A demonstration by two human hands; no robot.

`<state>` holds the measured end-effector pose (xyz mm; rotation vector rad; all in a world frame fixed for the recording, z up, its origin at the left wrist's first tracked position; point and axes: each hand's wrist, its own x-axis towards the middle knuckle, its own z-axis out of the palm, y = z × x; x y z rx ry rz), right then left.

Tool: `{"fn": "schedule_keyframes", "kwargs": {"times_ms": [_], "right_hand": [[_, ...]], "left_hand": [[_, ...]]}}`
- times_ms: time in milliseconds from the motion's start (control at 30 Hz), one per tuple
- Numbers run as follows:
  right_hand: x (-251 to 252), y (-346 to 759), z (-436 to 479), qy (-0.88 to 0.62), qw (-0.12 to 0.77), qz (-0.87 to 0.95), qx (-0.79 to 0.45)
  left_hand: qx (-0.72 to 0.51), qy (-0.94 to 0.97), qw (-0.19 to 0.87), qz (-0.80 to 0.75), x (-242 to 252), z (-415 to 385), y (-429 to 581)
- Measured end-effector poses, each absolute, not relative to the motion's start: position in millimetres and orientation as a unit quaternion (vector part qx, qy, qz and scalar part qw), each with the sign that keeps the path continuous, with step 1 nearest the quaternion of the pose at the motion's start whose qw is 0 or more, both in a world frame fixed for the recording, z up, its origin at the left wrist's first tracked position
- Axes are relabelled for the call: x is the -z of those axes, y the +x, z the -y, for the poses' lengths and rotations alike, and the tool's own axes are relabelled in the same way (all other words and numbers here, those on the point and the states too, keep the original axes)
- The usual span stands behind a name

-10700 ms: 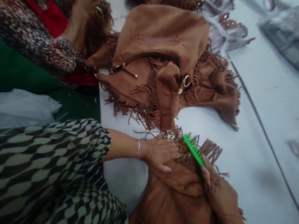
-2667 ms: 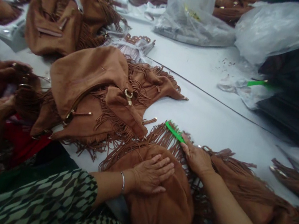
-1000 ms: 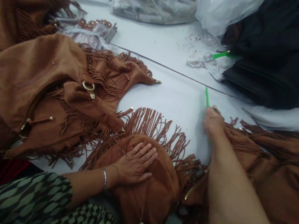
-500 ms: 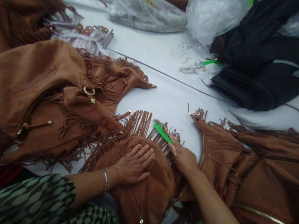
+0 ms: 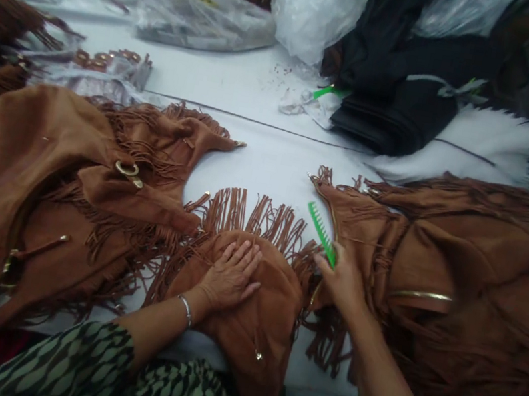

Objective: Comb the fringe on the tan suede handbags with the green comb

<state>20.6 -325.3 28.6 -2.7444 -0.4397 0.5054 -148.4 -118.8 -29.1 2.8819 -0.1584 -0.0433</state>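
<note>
A brown, suede-like fringed bag with a rounded edge (image 5: 272, 301) lies on the white surface (image 5: 270, 165) right in front of the person, its narrower near end reaching past the surface's front edge. Its thin brown strip fringe (image 5: 235, 210) fans out on the far side, some strands straight and parallel, others bent and tangled. A small metal zip pull (image 5: 259, 356) shows on its near part.

The left hand (image 5: 229, 277), with a slim silver bracelet (image 5: 185, 310) at the wrist, presses palm down on the bag; its grip is spread flat, the fingers nearly straight and closed around nothing. The right hand (image 5: 343, 275) has its grip closed around the near end of a bright green plastic comb (image 5: 323, 236). The comb slants up and leftward, its free end just beside the rightmost strands; whether it touches any is unclear.

On the left sits a larger brown suede-like bag with a gold-coloured ring (image 5: 48, 155), near the fringe. On the right lies another brown fringed bag with a gold-coloured zip (image 5: 478, 254), partly behind the right forearm. Folded black fabric (image 5: 382, 126) rests farther back.
</note>
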Motion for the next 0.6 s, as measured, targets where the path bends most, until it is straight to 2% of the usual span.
{"fn": "schedule_keyframes", "kwargs": {"times_ms": [133, 300, 467, 600], "right_hand": [[-28, -56, 365, -0.969, 0.177, 0.002, -0.171], [-20, -65, 371, -0.961, 0.229, -0.061, -0.143], [-41, -42, 415, -0.98, 0.144, -0.049, -0.132], [-60, -63, 424, -0.979, 0.154, -0.04, -0.131]], "left_hand": [[0.021, 0.989, 0.14, 0.051, 18, 111, -136], [0.056, 0.992, 0.099, -0.047, -2, 74, -100], [0.169, 0.978, 0.118, -0.023, -6, 38, -96], [0.208, 0.959, 0.19, -0.039, -5, 29, -103]]}}
